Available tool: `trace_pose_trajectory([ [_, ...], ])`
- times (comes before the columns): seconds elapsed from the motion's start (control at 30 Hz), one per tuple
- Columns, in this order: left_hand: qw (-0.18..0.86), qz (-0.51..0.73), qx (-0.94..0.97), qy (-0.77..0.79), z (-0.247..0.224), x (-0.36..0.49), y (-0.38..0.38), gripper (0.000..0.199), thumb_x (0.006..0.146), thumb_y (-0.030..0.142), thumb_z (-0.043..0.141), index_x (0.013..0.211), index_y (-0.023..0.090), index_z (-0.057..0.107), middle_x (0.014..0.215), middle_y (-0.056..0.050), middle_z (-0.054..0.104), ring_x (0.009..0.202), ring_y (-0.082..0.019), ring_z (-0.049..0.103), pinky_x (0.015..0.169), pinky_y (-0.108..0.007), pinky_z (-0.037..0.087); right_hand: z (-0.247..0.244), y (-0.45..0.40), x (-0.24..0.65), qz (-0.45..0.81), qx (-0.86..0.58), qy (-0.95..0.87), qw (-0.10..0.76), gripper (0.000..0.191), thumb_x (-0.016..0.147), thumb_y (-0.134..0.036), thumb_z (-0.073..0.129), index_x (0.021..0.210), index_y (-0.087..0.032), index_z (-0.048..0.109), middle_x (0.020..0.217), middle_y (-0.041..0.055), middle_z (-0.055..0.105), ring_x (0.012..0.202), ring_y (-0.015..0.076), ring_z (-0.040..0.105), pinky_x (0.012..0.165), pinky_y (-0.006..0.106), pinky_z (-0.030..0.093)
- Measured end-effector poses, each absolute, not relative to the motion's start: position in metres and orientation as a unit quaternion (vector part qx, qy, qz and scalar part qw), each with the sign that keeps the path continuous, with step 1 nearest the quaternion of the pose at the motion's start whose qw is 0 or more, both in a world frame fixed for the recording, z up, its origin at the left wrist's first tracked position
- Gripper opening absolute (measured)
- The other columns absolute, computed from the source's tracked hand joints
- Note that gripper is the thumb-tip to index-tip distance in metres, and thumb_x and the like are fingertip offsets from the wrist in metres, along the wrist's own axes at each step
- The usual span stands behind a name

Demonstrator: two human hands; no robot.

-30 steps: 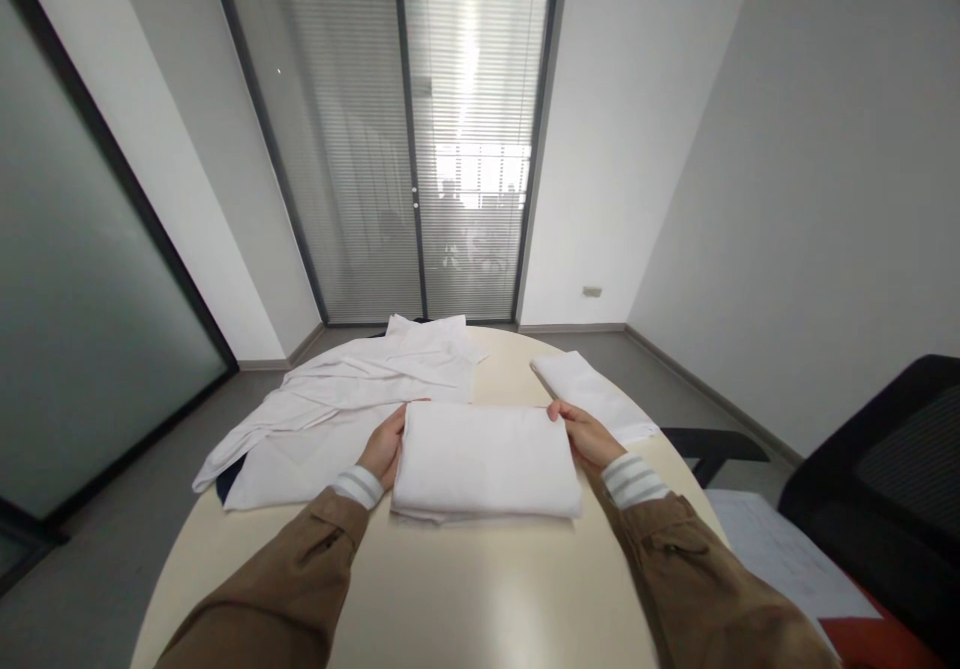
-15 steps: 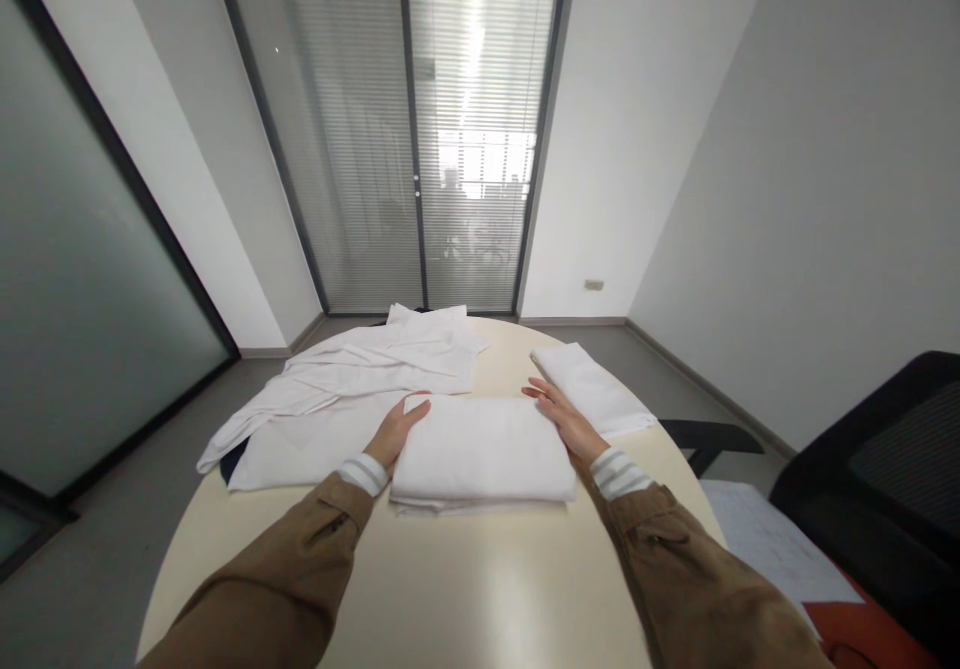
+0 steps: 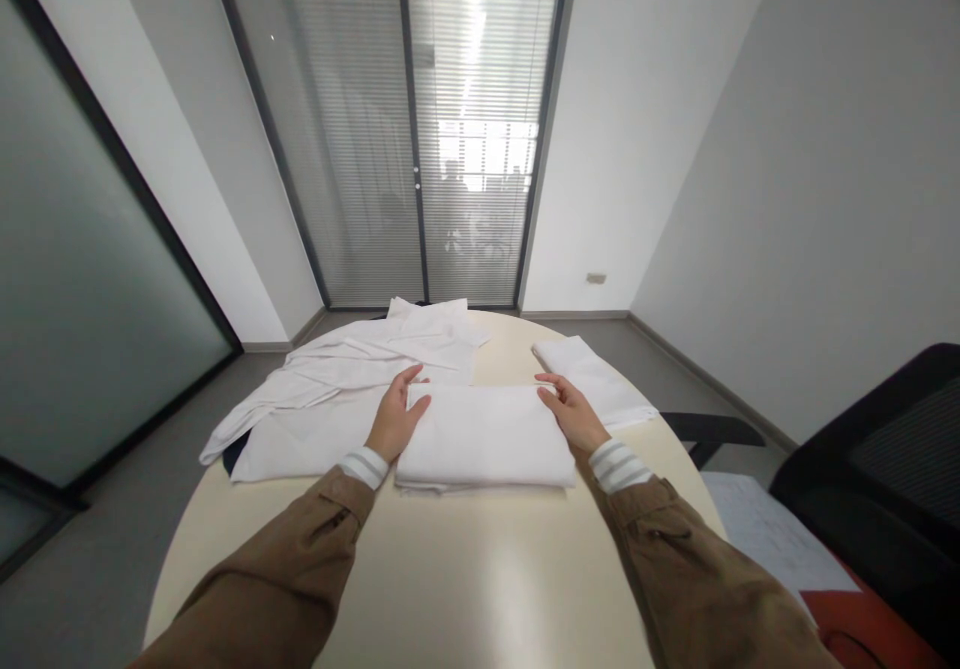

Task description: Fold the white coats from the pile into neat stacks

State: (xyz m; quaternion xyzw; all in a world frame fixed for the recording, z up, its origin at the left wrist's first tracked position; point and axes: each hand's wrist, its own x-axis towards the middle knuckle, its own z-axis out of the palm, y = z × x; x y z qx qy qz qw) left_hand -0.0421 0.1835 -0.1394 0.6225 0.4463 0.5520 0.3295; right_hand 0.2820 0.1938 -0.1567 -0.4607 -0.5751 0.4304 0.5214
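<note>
Pale round table [image 3: 420, 589], standing before a glazed partition with blinds [image 3: 480, 79]. Left: loose white cloth [image 3: 337, 374], heaped, creased, running to the table's left rim; a tug could drag it off. Left hand [image 3: 394, 419], thumb and fingers spread, at the left edge of the folded bundle; its fingers could snag the nearby heap. Centre: folded bundle [image 3: 484, 434], white, lying flat, layers uneven along the near edge; lifting by the top layer alone might open the folds. Right hand [image 3: 574, 414], thumb parted from fingers, at the far right corner; firm contact cannot be told. Right: second folded cloth [image 3: 592, 379], close to the rim; an elbow's brush could tip it over.
</note>
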Motion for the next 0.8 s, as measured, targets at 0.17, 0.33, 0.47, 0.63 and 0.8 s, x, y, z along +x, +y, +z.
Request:
trace_pose_trajectory([
  [0.17, 0.13, 0.323, 0.844, 0.408, -0.126, -0.036, 0.156, 0.062, 0.086, 0.042, 0.063, 0.142, 0.02, 0.049, 0.161, -0.014, 0.027, 0.15, -0.034, 0.019, 0.12, -0.056, 0.017, -0.163, 0.199, 0.286, 0.362, -0.499, -0.61, 0.498, 0.043, 0.08, -0.049, 0.069, 0.114, -0.022, 0.062, 0.122, 0.0115, 0.067, 0.107, 0.0241, 0.063, 0.093, 0.043, 0.05],
  [0.33, 0.054, 0.165, 0.918, 0.356, -0.117, -0.026, 0.132, 0.067, 0.086, 0.053, 0.062, 0.146, 0.027, 0.046, 0.16, -0.01, 0.03, 0.149, -0.039, 0.018, 0.117, -0.064, 0.014, -0.132, 0.176, 0.276, 0.211, -0.473, -0.72, 0.462, 0.036, 0.086, -0.049, 0.064, 0.113, -0.025, 0.068, 0.127, 0.0115, 0.065, 0.126, 0.0285, 0.053, 0.111, 0.051, 0.036],
  [0.47, 0.043, 0.148, 0.92, 0.361, -0.119, -0.025, 0.128, 0.078, 0.08, 0.054, 0.068, 0.149, 0.029, 0.041, 0.159, -0.012, 0.032, 0.147, -0.042, 0.023, 0.115, -0.066, 0.017, -0.099, 0.141, 0.251, 0.145, -0.372, -0.867, 0.297, 0.04, 0.089, -0.044, 0.063, 0.123, -0.024, 0.064, 0.128, 0.0107, 0.065, 0.134, 0.0294, 0.047, 0.114, 0.052, 0.031],
  [0.63, 0.037, 0.23, 0.86, 0.455, -0.137, -0.021, 0.125, 0.078, 0.077, 0.05, 0.073, 0.144, 0.018, 0.046, 0.158, -0.018, 0.031, 0.145, -0.044, 0.024, 0.114, -0.062, 0.028, -0.092, 0.114, 0.219, 0.05, -0.33, -0.923, 0.189, 0.043, 0.086, -0.039, 0.065, 0.126, -0.023, 0.061, 0.13, 0.0108, 0.062, 0.125, 0.0282, 0.052, 0.105, 0.046, 0.039],
  [0.8, 0.052, 0.304, 0.827, 0.469, -0.148, -0.02, 0.126, 0.082, 0.073, 0.044, 0.078, 0.141, 0.012, 0.045, 0.159, -0.023, 0.026, 0.146, -0.042, 0.023, 0.116, -0.058, 0.029, -0.099, 0.109, 0.205, -0.05, -0.372, -0.913, 0.161, 0.034, 0.093, -0.032, 0.057, 0.126, -0.022, 0.059, 0.124, 0.0123, 0.063, 0.109, 0.0269, 0.054, 0.089, 0.04, 0.043],
])
